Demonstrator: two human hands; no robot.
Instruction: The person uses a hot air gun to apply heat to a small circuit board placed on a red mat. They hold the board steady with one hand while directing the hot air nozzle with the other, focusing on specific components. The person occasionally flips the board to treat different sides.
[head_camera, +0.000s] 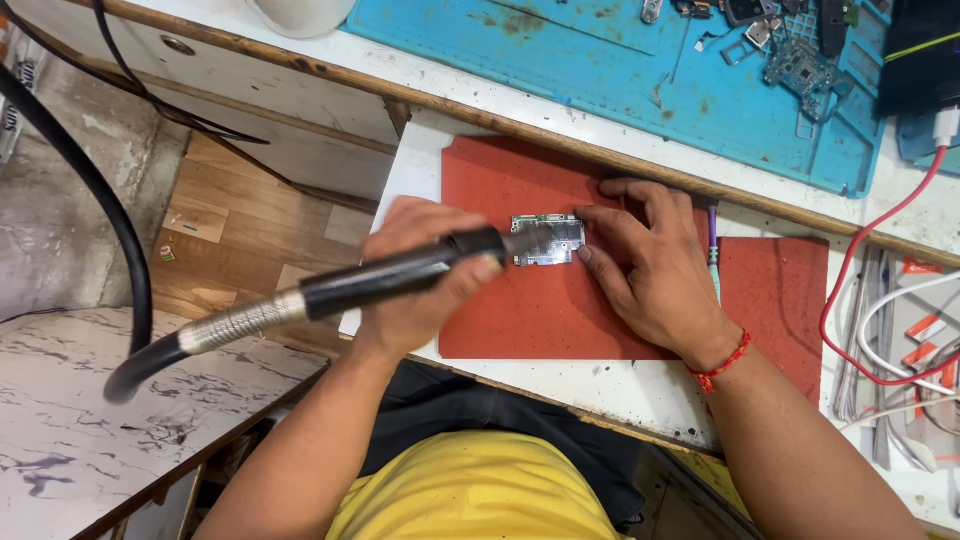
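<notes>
On the worktop (620, 385) lies a red mat (540, 310), partly covered by both hands. The left hand (425, 270) is wrapped around a black tool (390, 277) with a hose; its tip is blurred. The right hand (645, 265) lies flat and open, fingertips touching a small board (547, 240) on the mat; its details are hard to see.

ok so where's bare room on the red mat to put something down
Free: the red mat below the small circuit board, between the left hand and right hand, and its far right end. Crowded: the blue mat corner with loose parts.
</notes>
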